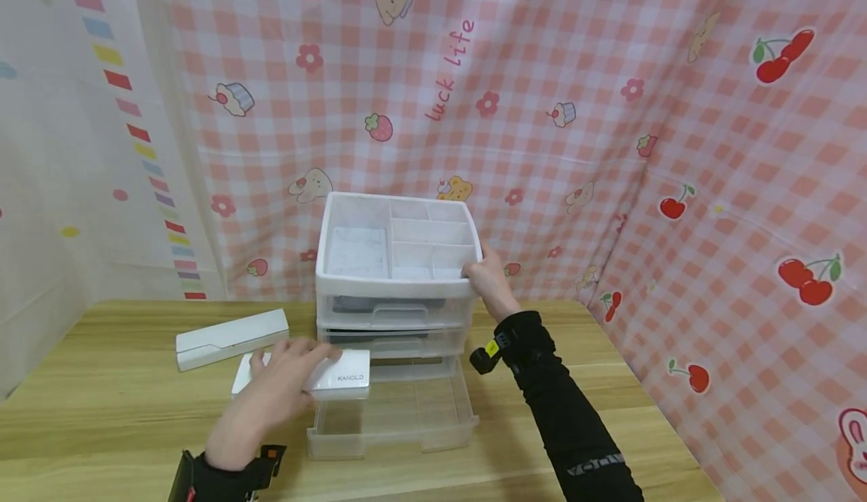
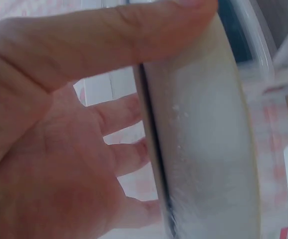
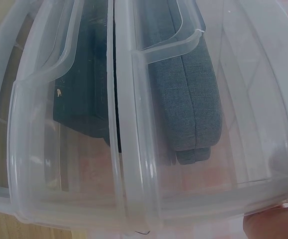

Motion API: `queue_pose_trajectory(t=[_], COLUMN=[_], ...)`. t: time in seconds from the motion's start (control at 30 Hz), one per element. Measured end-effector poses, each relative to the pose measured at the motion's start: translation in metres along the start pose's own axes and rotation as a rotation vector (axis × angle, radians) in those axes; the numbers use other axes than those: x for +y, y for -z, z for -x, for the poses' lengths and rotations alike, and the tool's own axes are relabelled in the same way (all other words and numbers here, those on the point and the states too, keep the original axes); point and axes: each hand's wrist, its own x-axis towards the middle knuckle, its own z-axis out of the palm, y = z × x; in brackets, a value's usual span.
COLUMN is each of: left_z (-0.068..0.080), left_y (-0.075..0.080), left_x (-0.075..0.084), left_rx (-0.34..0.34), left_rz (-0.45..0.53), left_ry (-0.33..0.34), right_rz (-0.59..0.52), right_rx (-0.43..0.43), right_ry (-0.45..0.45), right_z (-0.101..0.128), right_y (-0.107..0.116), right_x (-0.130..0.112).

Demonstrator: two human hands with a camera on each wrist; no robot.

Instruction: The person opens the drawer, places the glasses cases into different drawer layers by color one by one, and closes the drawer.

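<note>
My left hand (image 1: pixel 281 381) grips a long white case (image 1: pixel 348 374) lettered KANOLD, held over the left part of a pulled-out clear drawer (image 1: pixel 335 445). In the left wrist view, the thumb lies across the case's side, which has a dark seam; the other fingers reach behind it. A white drawer organizer (image 1: pixel 393 288) stands at the middle of the table. My right hand (image 1: pixel 493 285) holds its top right corner, thumb on the rim. Through the clear fronts, the right wrist view shows a grey fabric case (image 3: pixel 189 94) and a dark green case (image 3: pixel 84 94) in separate drawers.
Another long white case (image 1: pixel 232 339) lies on the wooden table (image 1: pixel 101 381) left of the organizer. The organizer's divided top tray (image 1: pixel 355 250) is open above. A pink checked curtain (image 1: pixel 271 148) hangs behind, and a similar one on the right.
</note>
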Motion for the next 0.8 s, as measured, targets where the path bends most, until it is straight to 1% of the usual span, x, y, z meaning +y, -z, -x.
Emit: queue_pose_trajectory(t=[0.17,0.33,0.47,0.53,0.67,0.8], left_z=[-0.005,-0.013,-0.017,-0.020,-0.025,-0.030], left_y=[-0.008,-0.021,-0.033,-0.039,-0.052,-0.061], left_x=[0.016,0.028,0.035,0.039,0.044,0.050], left_rx=[0.008,0.004,-0.030,-0.036,-0.027,-0.019], left_rz=[-0.026,-0.043,-0.069,-0.100,-0.175,-0.234], left_ry=[-0.068,-0.127,-0.132,-0.133,-0.141,-0.166], right_rz=[0.005,0.007,0.011,0.014,0.011,0.005], right_rx=[0.001,-0.001,-0.001,0.002,0.007,0.007], right_ry=[-0.002,0.000,0.003,0.008,0.012,0.011], right_z=[0.000,0.001,0.001,0.001,0.000,-0.001], right_y=[0.000,0.000,0.001,0.001,0.000,-0.001], right_x=[0.000,0.001,0.001,0.001,0.001,0.001])
